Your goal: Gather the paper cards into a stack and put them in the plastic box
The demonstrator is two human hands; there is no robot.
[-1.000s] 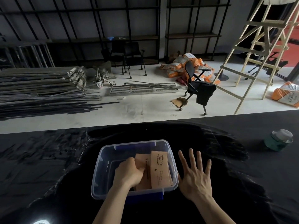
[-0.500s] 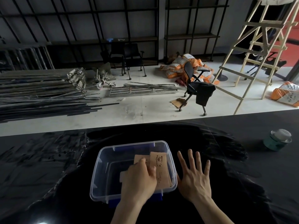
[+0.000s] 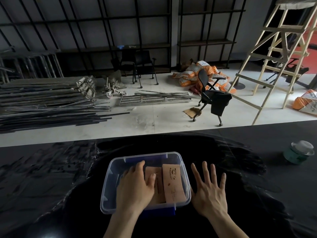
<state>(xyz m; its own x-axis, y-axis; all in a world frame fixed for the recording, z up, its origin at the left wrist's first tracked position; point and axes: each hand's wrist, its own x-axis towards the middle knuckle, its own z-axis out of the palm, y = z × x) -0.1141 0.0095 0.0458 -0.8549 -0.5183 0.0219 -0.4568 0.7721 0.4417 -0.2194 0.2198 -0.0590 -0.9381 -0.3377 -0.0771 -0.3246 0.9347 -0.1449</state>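
Observation:
A clear plastic box (image 3: 109, 177) with blue clips sits on the black table in front of me. Brown paper cards (image 3: 172, 182) lie inside it, one printed card on the right and plainer ones beside it. My left hand (image 3: 135, 188) is spread inside the box, palm down, fingers apart, lying over the left part of the cards. My right hand (image 3: 209, 188) lies flat on the table just right of the box, fingers spread, holding nothing.
A green can with a clear lid (image 3: 298, 152) stands at the table's far right. Beyond the table's far edge (image 3: 154, 136) the floor holds metal bars, office chairs, orange sacks and a wooden ladder.
My left hand has moved left inside the box and opened flat, uncovering more of the cards. The right hand has stayed in place beside the box.

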